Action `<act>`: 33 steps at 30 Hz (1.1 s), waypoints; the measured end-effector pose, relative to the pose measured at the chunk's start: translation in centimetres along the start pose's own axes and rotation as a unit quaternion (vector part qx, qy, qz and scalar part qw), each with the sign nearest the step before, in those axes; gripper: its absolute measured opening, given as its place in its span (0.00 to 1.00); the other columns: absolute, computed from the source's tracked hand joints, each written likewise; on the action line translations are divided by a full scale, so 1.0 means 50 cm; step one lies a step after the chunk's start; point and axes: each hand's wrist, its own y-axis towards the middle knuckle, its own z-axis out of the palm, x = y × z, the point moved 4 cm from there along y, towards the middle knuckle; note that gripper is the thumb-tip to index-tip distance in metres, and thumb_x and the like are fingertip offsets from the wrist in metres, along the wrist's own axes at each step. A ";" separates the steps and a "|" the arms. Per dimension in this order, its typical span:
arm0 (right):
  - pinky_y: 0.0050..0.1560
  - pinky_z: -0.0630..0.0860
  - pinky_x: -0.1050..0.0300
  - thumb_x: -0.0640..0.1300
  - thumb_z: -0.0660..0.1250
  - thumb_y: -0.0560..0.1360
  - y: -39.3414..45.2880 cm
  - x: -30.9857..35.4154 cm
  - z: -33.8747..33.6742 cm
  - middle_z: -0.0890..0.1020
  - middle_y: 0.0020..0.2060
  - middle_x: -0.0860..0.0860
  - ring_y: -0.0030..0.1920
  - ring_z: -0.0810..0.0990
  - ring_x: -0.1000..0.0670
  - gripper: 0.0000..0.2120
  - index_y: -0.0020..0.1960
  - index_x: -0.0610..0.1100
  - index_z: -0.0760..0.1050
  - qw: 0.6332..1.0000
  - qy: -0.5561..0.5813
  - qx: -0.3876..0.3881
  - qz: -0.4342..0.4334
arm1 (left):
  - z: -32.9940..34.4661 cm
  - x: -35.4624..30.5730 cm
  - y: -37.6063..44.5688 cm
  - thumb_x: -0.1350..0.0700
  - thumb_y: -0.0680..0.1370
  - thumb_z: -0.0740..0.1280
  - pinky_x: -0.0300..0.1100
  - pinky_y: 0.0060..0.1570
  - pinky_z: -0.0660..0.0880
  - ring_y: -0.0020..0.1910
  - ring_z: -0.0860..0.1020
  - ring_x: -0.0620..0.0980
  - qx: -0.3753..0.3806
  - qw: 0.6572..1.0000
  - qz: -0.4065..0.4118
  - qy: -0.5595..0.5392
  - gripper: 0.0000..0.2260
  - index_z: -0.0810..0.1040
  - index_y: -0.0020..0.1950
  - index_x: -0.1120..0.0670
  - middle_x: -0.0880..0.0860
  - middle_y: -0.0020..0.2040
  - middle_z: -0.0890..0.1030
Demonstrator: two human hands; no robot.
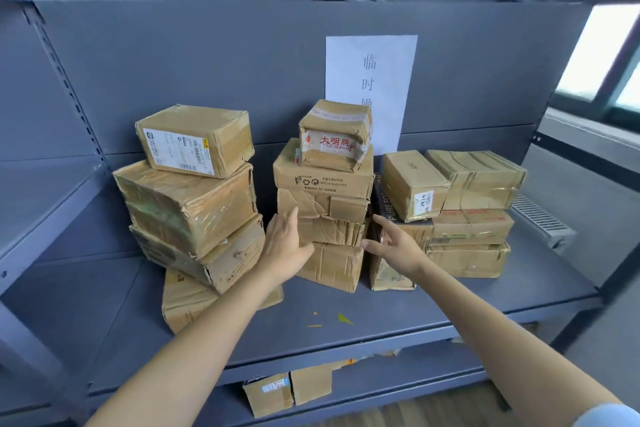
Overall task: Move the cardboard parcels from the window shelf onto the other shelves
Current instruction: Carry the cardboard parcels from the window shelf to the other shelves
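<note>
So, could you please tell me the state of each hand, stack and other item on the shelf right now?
left hand: open, beside the middle stack
right hand: open, holding nothing
middle stack: upright, crumpled
left stack: leaning
right stack: standing
paper sign: on the back panel

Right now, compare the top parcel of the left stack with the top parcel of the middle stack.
The left top parcel bears a white printed shipping label; the middle top parcel shows red characters under its tape. The left one looks larger and boxier; the middle one looks smaller and crumpled. Both are brown cardboard, taped, and each tops its stack.
</note>
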 end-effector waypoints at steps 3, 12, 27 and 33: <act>0.67 0.62 0.54 0.49 0.69 0.75 -0.003 0.019 -0.028 0.65 0.73 0.48 0.73 0.63 0.47 0.33 0.76 0.48 0.58 1.000 0.018 -0.022 -0.014 | -0.030 -0.021 0.024 0.56 0.78 0.62 0.47 0.73 0.49 0.76 0.48 0.54 -0.042 0.999 0.033 0.002 0.31 0.50 0.77 0.57 0.56 0.77 0.54; 0.65 0.66 0.52 0.50 0.67 0.76 0.044 0.084 -0.186 0.67 0.72 0.47 0.70 0.66 0.45 0.28 0.73 0.46 0.63 0.982 -0.026 -0.180 -0.046 | -0.149 -0.188 0.133 0.50 0.76 0.65 0.51 0.73 0.49 0.75 0.50 0.56 -0.193 0.971 0.123 0.063 0.29 0.58 0.74 0.56 0.57 0.76 0.55; 0.69 0.62 0.43 0.65 0.70 0.65 0.226 0.026 -0.223 0.63 0.70 0.39 0.71 0.60 0.40 0.52 0.74 0.36 0.51 0.927 -0.298 -0.147 0.175 | -0.069 -0.284 0.341 0.27 0.67 0.59 0.65 0.69 0.46 0.74 0.56 0.57 -0.120 0.945 -0.004 0.305 0.42 0.65 0.72 0.55 0.58 0.73 0.64; 0.65 0.67 0.47 0.61 0.71 0.66 0.234 0.020 -0.225 0.65 0.67 0.39 0.68 0.64 0.40 0.51 0.74 0.34 0.50 0.930 -0.289 -0.117 0.193 | -0.066 -0.287 0.339 0.37 0.75 0.57 0.64 0.68 0.50 0.72 0.61 0.58 -0.130 0.939 0.006 0.319 0.29 0.67 0.70 0.54 0.57 0.72 0.67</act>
